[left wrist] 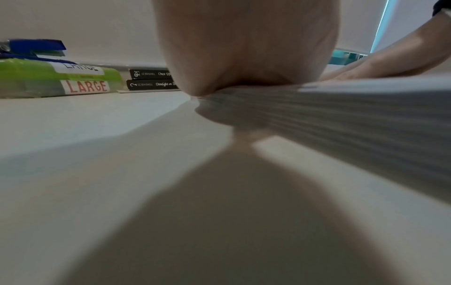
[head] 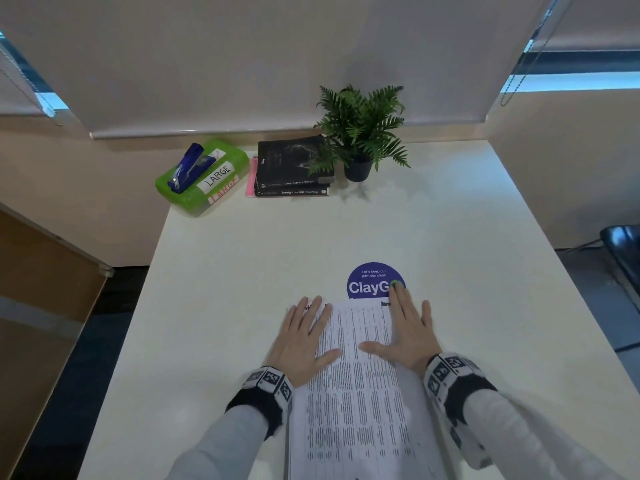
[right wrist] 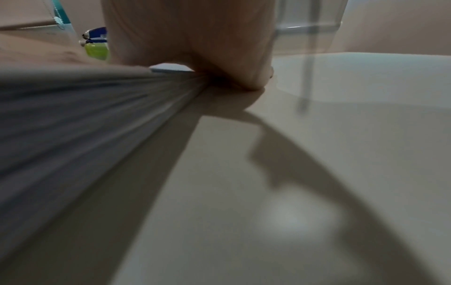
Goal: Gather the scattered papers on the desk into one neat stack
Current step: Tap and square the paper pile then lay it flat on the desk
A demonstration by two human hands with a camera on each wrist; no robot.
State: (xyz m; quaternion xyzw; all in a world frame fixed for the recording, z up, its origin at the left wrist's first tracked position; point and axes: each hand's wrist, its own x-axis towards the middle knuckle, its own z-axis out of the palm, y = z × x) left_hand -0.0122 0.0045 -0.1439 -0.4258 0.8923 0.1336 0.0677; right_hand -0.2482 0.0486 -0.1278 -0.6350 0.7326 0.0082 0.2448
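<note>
A stack of printed papers [head: 356,375] lies lengthwise on the white desk [head: 225,289], reaching from the near edge to a purple round sticker. My left hand [head: 304,341] lies flat on the stack's left edge, fingers straight, thumb on the top sheet. My right hand [head: 408,334] lies flat on the right edge in the same way. A lower sheet corner [head: 306,308] sticks out under the left fingers. In the left wrist view the palm [left wrist: 244,48] presses on the papers [left wrist: 341,115]. In the right wrist view the palm [right wrist: 190,38] rests on the paper edge [right wrist: 97,115].
A purple ClayGo sticker [head: 372,280] sits just beyond the stack. At the desk's far end are a green box marked LARGE [head: 204,181] with a blue stapler [head: 190,166] on it, two black books [head: 292,168] and a potted fern [head: 360,133].
</note>
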